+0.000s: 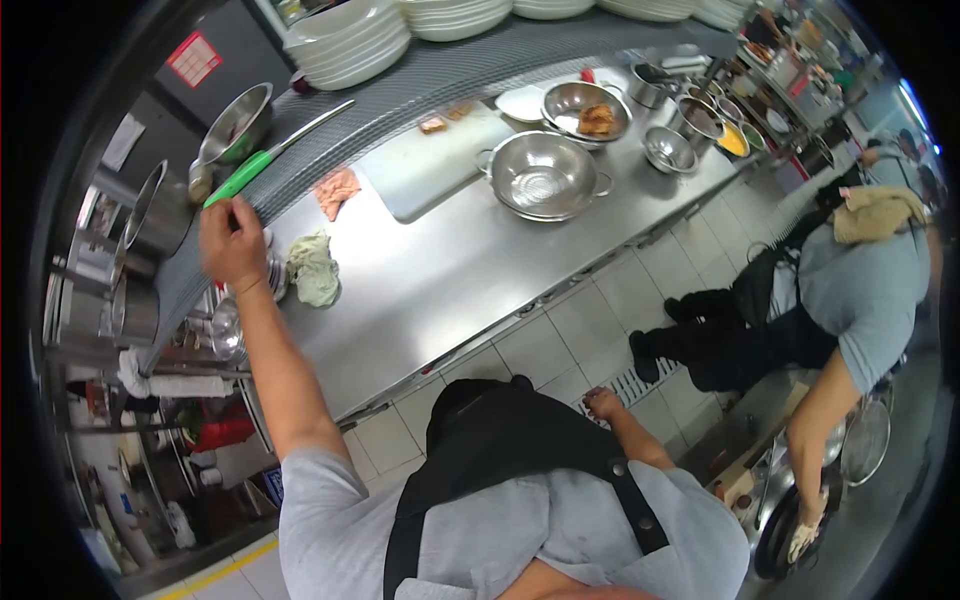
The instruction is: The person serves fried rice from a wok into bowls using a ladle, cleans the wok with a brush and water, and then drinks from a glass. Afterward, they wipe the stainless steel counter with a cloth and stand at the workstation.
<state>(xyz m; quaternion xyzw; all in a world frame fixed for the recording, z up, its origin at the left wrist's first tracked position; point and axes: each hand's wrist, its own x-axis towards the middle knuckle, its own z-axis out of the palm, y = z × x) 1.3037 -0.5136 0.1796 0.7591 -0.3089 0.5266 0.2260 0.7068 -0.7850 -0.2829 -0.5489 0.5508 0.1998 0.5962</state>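
My left hand [234, 243] reaches to the edge of the raised shelf, its fingers curled by the end of a green-handled knife [240, 178]. Whether the fingers grip the handle cannot be made out. Below and right of this hand, a crumpled pale green cloth [314, 269] lies on the steel counter, with a pinkish cloth [336, 192] above it. Down beside my body, away from the counter, hangs my right hand [603, 403], its fingers curled and small in view; no object shows in it.
A white cutting board [420, 175], a steel colander [543, 176] and a bowl with browned food [587, 112] stand on the steel counter [400, 300]. Stacked plates [350, 45] line the shelf. Another person [850, 280] works at the right over a pan [785, 535].
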